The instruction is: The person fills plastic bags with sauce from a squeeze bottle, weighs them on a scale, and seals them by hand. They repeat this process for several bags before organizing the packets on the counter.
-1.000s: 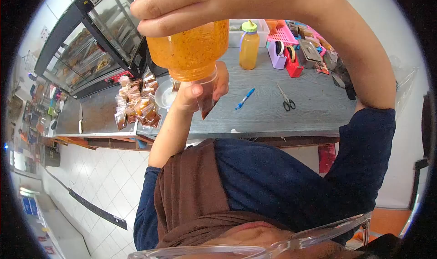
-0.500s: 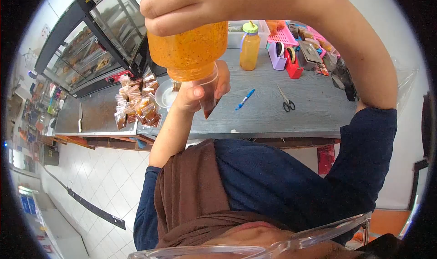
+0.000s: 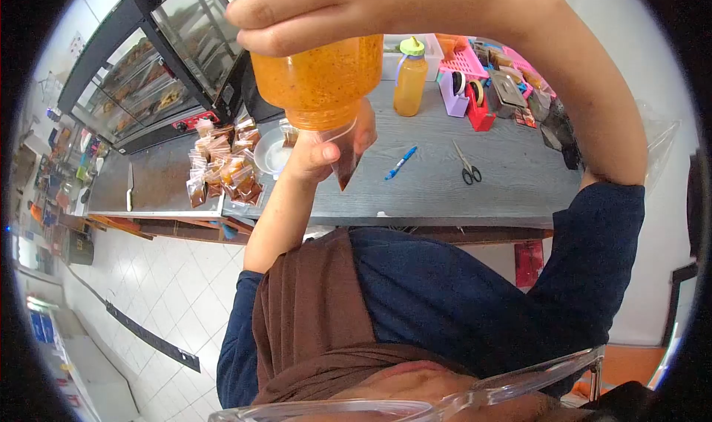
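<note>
My right hand (image 3: 289, 18) is wrapped round a large clear jar (image 3: 319, 77) of orange, speckled sauce, tipped mouth down. Below it, my left hand (image 3: 319, 155) grips a small clear plastic bag (image 3: 347, 159) around the jar's mouth. Dark reddish-brown stuff shows in the bag's pointed lower corner. Part of my left hand is hidden behind the bag and jar. On the grey table (image 3: 437, 192) to the left, a pile of small filled bags (image 3: 222, 166) lies beside a round white container (image 3: 273, 151).
A yellow bottle (image 3: 410, 77), blue pen (image 3: 400, 163), scissors (image 3: 467, 166) and purple and red tape dispensers (image 3: 479, 110) are on the table. A glass display case (image 3: 137, 81) stands back left, with a knife (image 3: 130, 188) in front. Pink baskets (image 3: 466, 58) are behind.
The jar and the bag below it have shifted slightly to the right, with both hands still holding them. The jar's mouth sits a little lower over the bag.
</note>
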{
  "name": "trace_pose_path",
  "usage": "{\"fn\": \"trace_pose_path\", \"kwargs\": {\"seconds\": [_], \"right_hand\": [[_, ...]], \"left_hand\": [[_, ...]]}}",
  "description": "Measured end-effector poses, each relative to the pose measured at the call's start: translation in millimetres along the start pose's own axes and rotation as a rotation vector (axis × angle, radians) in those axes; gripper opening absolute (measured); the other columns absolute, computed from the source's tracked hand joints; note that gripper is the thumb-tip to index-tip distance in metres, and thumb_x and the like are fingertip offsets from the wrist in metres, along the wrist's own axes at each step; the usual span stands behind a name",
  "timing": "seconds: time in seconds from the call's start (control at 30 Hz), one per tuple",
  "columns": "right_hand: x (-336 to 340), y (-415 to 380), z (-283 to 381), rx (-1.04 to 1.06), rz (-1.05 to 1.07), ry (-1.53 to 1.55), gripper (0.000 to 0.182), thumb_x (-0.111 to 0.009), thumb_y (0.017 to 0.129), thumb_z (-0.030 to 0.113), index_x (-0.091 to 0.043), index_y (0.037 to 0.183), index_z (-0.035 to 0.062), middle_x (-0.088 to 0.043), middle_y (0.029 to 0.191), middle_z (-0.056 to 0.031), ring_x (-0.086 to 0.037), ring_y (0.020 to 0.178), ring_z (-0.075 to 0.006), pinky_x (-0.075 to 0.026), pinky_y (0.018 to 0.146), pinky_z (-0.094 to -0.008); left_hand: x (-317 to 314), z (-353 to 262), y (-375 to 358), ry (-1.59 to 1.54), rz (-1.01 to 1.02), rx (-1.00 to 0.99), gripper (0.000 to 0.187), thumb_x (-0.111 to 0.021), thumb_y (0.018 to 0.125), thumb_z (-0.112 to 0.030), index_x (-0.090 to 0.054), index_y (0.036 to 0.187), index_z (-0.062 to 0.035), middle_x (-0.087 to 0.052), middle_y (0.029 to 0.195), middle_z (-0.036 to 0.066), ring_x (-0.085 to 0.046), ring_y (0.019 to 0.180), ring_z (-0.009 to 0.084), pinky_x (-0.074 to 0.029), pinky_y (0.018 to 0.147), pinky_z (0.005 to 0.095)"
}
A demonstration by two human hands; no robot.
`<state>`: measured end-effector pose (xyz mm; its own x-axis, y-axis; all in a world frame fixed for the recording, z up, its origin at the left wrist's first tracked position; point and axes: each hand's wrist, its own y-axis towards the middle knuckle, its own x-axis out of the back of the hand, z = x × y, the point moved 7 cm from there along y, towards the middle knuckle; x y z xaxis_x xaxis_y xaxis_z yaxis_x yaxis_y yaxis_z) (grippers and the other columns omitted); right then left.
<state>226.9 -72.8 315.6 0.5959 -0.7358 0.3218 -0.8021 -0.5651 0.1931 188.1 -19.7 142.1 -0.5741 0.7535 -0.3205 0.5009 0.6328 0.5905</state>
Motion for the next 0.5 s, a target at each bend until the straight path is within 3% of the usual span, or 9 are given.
{"fn": "trace_pose_path", "kwargs": {"seconds": [0.03,0.1,0.2,0.27,0.33,0.5], "right_hand": [[-2.3,-1.4,0.6,0.0,-0.023,0.005,0.03,-0.066,0.078,0.009,-0.055,0.105,0.0197,-0.056,0.101,0.0077,-0.051,0.112,-0.011,-0.015,0.117,-0.0515],[-4.4,-3.3,1.1,-0.012,-0.049,0.018,0.031,-0.066,0.078,0.009,-0.055,0.105,0.0199,-0.056,0.101,0.008,-0.051,0.113,-0.0114,-0.014,0.117,-0.0522],[-8.1,-4.9,1.3,-0.019,-0.077,0.026,0.031,-0.066,0.078,0.009,-0.055,0.106,0.0203,-0.056,0.102,0.0083,-0.05,0.114,-0.0117,-0.014,0.117,-0.053],[-9.5,-4.7,1.4,-0.014,-0.069,0.004,0.032,-0.066,0.078,0.009,-0.055,0.106,0.0206,-0.056,0.102,0.0083,-0.05,0.115,-0.0117,-0.014,0.117,-0.0531],[-9.7,-3.4,0.4,-0.004,-0.051,-0.008,0.032,-0.066,0.078,0.009,-0.055,0.106,0.0207,-0.055,0.103,0.0081,-0.049,0.115,-0.0116,-0.013,0.117,-0.0532],[-9.9,-0.1,-1.6,-0.013,-0.066,0.002,0.032,-0.065,0.078,0.009,-0.055,0.106,0.0206,-0.055,0.104,0.0078,-0.049,0.116,-0.0111,-0.012,0.117,-0.0534]], "left_hand": [[0.1,-1.4,-0.1,0.02,-0.01,-0.001,0.086,-0.078,0.065,-0.048,-0.035,0.125,-0.0017,-0.048,0.071,0.003,-0.045,0.061,0.0126,-0.035,0.055,0.0241],[0.7,-2.7,-1.1,0.087,-0.03,0.012,0.064,-0.077,0.064,-0.054,-0.052,0.095,-0.0045,-0.048,0.073,0.003,-0.045,0.067,0.0133,-0.035,0.059,0.0252],[3.8,0.5,-3.0,0.09,-0.018,0.02,0.064,-0.077,0.064,-0.054,-0.051,0.095,-0.0044,-0.049,0.073,0.003,-0.045,0.067,0.0134,-0.035,0.06,0.0251],[4.3,1.9,-2.6,0.033,-0.006,-0.02,0.086,-0.078,0.066,-0.047,-0.036,0.125,-0.002,-0.048,0.071,0.003,-0.045,0.064,0.0122,-0.034,0.057,0.024],[6.0,2.6,-2.8,0.003,-0.003,-0.039,0.099,-0.078,0.066,-0.043,-0.028,0.14,-0.0005,-0.048,0.071,0.003,-0.046,0.062,0.0116,-0.034,0.055,0.0235],[9.5,0.1,-5.7,0.035,-0.024,-0.033,0.099,-0.078,0.066,-0.045,-0.029,0.139,0.0009,-0.049,0.072,0.004,-0.046,0.062,0.0119,-0.035,0.054,0.0237]]}}
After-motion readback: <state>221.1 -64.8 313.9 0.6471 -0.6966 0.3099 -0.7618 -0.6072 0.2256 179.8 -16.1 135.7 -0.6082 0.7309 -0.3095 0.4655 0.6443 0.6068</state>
